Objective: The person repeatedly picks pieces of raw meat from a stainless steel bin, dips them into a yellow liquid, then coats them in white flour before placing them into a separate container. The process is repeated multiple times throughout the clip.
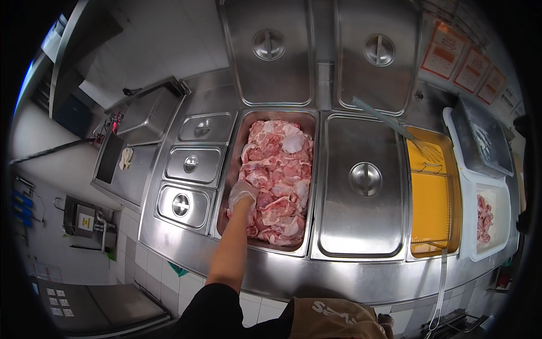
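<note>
My left hand (242,194), in a clear plastic glove, reaches into a deep steel pan (315,169) filled with raw chicken pieces (277,178). It touches the meat at the pan's left side; its fingers are partly hidden, so whether they grip a piece cannot be told. At the bottom edge, right of the brown apron (334,320), a small dark-gloved part of what appears to be my right hand (385,320) shows, low beside my body and away from the pans. What it holds, if anything, is not visible.
Right of the chicken stand a lidded pan (338,212), a pan of yellow liquid (427,195) with a wire basket and whisk (398,127), and a white tub (501,220) with meat. Small lidded pans (190,163) are at left. Raised lids (271,76) lean behind.
</note>
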Available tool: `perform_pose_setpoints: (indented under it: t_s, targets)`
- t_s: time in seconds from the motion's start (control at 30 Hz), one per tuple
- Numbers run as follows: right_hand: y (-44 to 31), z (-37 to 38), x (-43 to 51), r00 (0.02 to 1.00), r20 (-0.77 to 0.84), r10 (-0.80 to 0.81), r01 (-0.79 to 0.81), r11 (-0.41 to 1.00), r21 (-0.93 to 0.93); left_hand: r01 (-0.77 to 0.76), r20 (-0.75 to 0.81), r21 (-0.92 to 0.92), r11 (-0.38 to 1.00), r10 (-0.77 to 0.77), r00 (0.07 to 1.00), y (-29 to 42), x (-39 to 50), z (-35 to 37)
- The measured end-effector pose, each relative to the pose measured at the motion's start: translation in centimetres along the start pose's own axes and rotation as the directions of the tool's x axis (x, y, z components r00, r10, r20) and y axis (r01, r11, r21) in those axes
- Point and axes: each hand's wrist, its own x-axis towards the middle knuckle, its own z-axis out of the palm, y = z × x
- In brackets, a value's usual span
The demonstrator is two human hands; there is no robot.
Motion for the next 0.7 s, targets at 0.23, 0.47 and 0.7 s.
perform_pose_setpoints:
  t_s: [0.23, 0.47, 0.7]
  targets:
    - [-2.2, -5.6, -1.3, 0.908, 0.300, 0.291, -0.361, 0.183, 0.914, 0.095, -0.187, -0.209, 0.973, -0.136, 0.973, 2.0, -2.5, 1.3]
    - [0.8, -2.9, 0.6, 0.944, 0.240, 0.227, -0.261, 0.064, 0.963, 0.002, -0.240, -0.368, 0.930, -0.098, 0.966, -2.7, 1.0, 6.6]
    - [3.9, 0.3, 2.6, 0.927, 0.272, 0.257, -0.260, -0.083, 0.962, 0.383, 0.399, -0.886, 0.262, 0.010, 0.917, -8.2, 5.2, 8.5]
